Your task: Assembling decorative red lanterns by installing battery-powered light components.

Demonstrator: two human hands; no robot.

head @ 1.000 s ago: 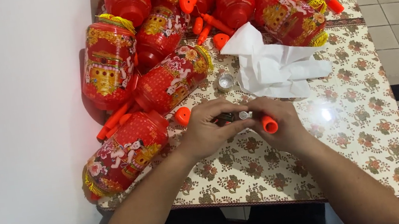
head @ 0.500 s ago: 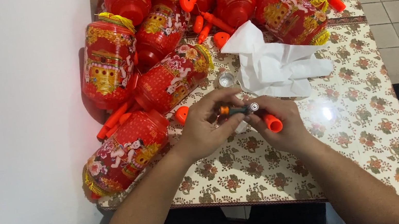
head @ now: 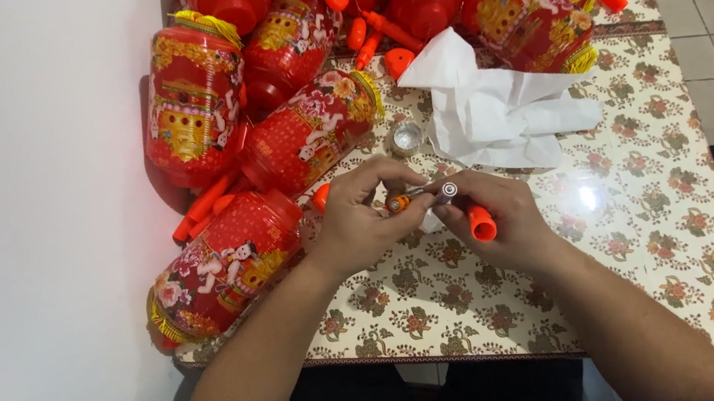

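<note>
Both hands meet above the table [head: 657,214], near its front edge. Left hand [head: 360,223]: fingers curled, pinching a small orange piece [head: 397,203] at the fingertips. Right hand [head: 504,217]: closed around an orange handle [head: 480,223], with a slim metal-tipped part [head: 446,190] pointing toward the orange piece. Red lanterns [head: 225,256] lie piled at the left and far end of the table; crumpled white tissue [head: 493,111] sits just beyond the hands, a small silver disc [head: 407,137] beside it

No packages, labels, signs or screens in view
</note>
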